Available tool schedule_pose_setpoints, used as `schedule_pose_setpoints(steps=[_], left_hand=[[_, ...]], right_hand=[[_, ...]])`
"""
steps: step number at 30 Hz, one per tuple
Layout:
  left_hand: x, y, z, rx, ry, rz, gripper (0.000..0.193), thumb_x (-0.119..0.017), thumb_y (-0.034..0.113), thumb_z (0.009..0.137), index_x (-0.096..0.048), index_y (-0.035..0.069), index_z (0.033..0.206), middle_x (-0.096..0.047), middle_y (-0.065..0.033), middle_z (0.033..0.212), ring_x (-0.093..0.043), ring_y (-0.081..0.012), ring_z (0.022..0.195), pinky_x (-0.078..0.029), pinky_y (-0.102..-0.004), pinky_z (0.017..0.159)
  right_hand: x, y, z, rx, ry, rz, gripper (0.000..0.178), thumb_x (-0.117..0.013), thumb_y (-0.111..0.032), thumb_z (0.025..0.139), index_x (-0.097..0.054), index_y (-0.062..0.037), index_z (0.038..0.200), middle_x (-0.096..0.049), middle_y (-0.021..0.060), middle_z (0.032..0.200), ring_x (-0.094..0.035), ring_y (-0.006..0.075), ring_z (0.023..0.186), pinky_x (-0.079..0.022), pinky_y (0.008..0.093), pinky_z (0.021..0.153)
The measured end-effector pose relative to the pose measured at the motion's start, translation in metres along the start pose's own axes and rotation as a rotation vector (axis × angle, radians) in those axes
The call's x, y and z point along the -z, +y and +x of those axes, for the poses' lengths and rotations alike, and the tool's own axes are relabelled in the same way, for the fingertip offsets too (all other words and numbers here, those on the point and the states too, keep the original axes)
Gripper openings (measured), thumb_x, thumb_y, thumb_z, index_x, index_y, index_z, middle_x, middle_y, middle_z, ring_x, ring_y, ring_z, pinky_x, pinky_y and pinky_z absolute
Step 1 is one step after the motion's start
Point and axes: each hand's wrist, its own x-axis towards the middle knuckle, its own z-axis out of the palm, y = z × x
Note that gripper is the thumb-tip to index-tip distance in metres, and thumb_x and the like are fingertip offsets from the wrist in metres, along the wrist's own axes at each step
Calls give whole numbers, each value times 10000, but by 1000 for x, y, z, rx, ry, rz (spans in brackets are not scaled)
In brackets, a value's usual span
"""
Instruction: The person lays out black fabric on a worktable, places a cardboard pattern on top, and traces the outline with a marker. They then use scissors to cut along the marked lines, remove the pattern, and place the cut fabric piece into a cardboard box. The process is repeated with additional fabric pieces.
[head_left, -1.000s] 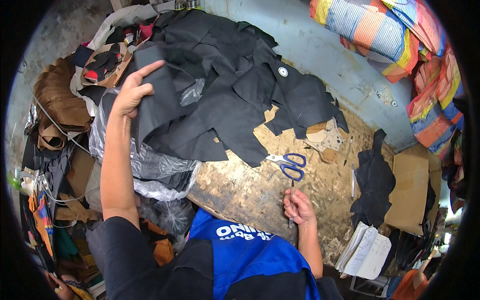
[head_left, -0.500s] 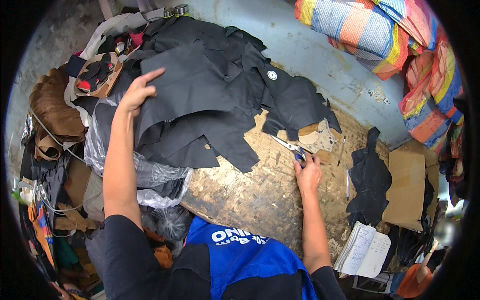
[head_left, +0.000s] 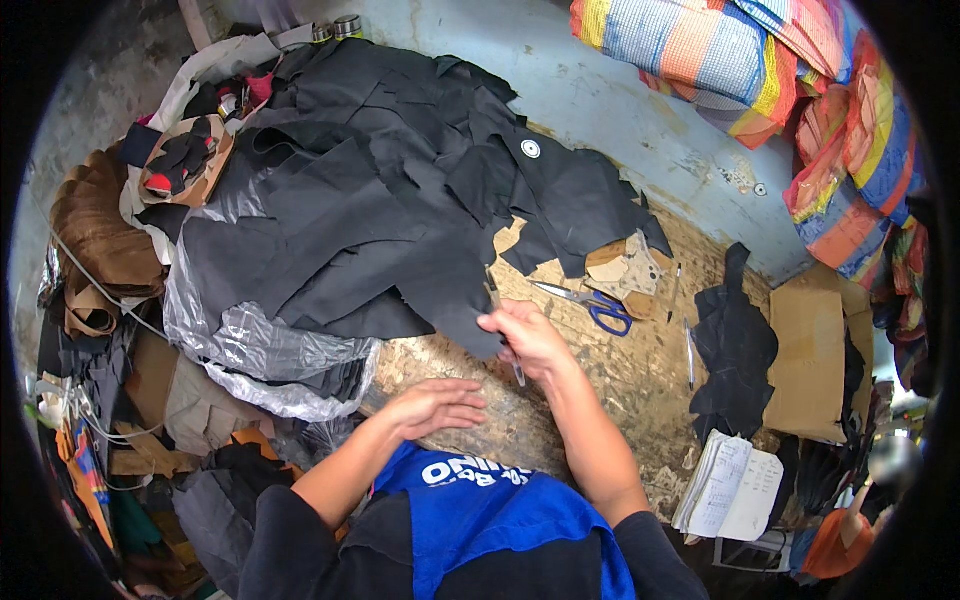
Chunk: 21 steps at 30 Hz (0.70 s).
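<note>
My right hand (head_left: 532, 340) is closed around a slim pen-like tool (head_left: 519, 374), whose clear end sticks out below the fingers. The thumb lies against the near right corner of a black sheet (head_left: 340, 240); I cannot tell whether the fingers pinch it too. My left hand (head_left: 437, 404) is empty, palm tilted, fingers stretched, over the near edge of the wooden tabletop (head_left: 580, 410). Scissors (head_left: 595, 305) with blue handles lie on the wood beyond my right hand, blades slightly apart. More black sheets are piled under and behind the front one.
Patterned offcuts (head_left: 628, 268) and two pens (head_left: 690, 355) lie to the right. Beyond them are a black cut piece (head_left: 733, 340), a cardboard box (head_left: 808, 350) and an open notebook (head_left: 730, 490). A tape roll (head_left: 530, 149) sits on the pile; clear plastic (head_left: 230, 340) lies left.
My right hand has let go of the scissors and moved left to the sheet's corner. My left hand has released the black sheet and come back toward me; the sheet now lies flat.
</note>
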Motion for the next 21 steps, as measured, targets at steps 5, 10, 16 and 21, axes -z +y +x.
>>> schedule_pose_setpoints(steps=[5, 10, 16, 21], left_hand=[[-13, 12, 68, -488, -3, 63, 433, -434, 381, 949, -486, 42, 1214, -571, -124, 1156, -560, -288, 1057, -485, -444, 877], [-67, 85, 73, -562, -938, -568, 555, -439, 504, 916, -345, 251, 1401, -318, -157, 1429, -388, -369, 1242, -363, -555, 989], [-144, 90, 20, -532, -833, -889, 939, -363, 805, 749, -194, 219, 1462, -170, -172, 1504, -216, -424, 1338, -178, -562, 1093], [-150, 104, 15, -748, -751, -343, 1141, -471, 828, 656, -139, 98, 1466, -75, -206, 1517, -184, -407, 1363, -195, -551, 1086]], right_hand=[[23, -11, -110, 368, -280, 174, 130, -665, -110, 726, -568, -28, 698, -535, -16, 667, -485, 76, 579, -393, 214, 532], [79, 0, -168, 436, -138, 395, 281, -720, -153, 671, -636, 39, 857, -659, 161, 919, -629, 244, 858, -484, 347, 823], [24, 54, -139, 467, 97, 716, 1293, -594, -879, 371, -311, -127, 1383, -482, 19, 1231, -483, 155, 802, -388, 274, 564], [16, 28, -138, 617, 212, 501, 608, -692, -219, 824, -357, -84, 1312, -541, 53, 1086, -492, 108, 660, -372, 223, 479]])
